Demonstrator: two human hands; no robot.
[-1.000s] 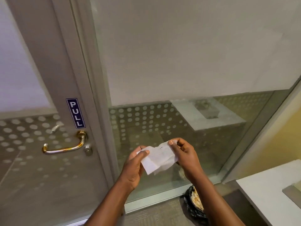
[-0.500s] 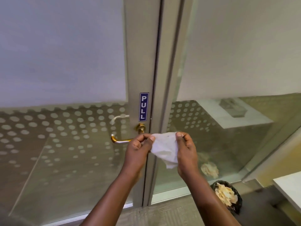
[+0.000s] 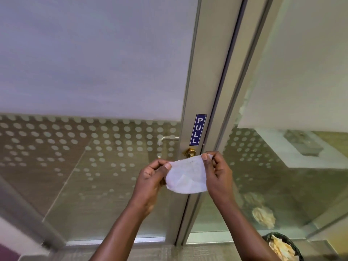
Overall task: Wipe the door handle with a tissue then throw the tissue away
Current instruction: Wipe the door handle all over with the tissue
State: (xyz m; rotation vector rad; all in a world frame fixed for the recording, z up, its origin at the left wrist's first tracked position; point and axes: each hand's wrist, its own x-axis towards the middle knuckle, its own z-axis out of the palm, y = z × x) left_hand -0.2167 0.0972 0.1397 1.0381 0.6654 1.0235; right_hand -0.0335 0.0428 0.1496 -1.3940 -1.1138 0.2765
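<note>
A white tissue [image 3: 186, 176] is stretched between both hands just in front of the door. My left hand [image 3: 150, 179] pinches its left edge and my right hand [image 3: 216, 174] pinches its top right corner. The brass door handle [image 3: 189, 152] shows only at its round base, right above the tissue; its lever is hidden behind my left hand and the tissue. The handle sits on the grey metal door frame [image 3: 197, 91], under a blue PULL sign [image 3: 197, 129].
A black bin [image 3: 291, 242] holding crumpled paper stands on the floor at the lower right. The glass door [image 3: 84, 157] with frosted dots fills the left, a fixed glass panel [image 3: 282, 166] the right. A second, silver handle [image 3: 167, 138] shows through the glass.
The view has turned left and come closer to the door, so the handle now sits directly behind the tissue. Both hands still hold the tissue, now spread wider.
</note>
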